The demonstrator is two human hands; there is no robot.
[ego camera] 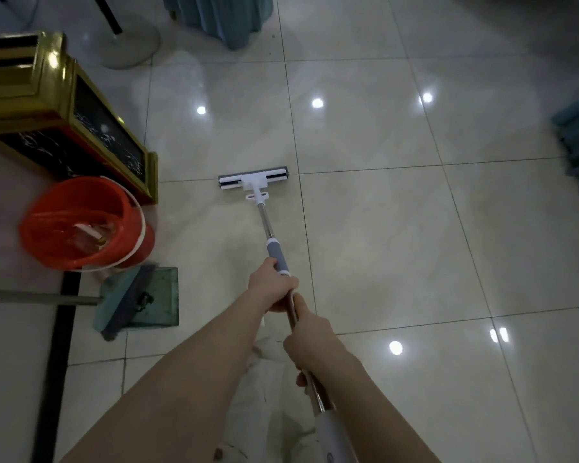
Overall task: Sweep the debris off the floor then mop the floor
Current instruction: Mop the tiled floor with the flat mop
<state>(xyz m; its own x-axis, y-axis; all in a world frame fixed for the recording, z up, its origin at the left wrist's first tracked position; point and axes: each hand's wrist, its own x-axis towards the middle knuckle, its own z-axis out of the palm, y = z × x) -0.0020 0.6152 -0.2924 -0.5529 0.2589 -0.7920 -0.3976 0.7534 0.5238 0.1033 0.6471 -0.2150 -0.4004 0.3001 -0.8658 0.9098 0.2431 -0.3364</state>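
Mopping stage, I'd say: left hand (274,289) and right hand (310,344) both wrapped round the steel-handled white sponge mop (254,182), head flat on the glossy cream tile floor (381,235). Next, probably a steady pull back.

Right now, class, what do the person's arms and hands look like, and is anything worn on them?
Both forearms are bare to the picture's edge: no sleeves, gloves, watch or rings show on the left hand or right hand.

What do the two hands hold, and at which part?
Both hold the mop by its metal handle: the left hand just behind the grey sleeve, the right hand further back.
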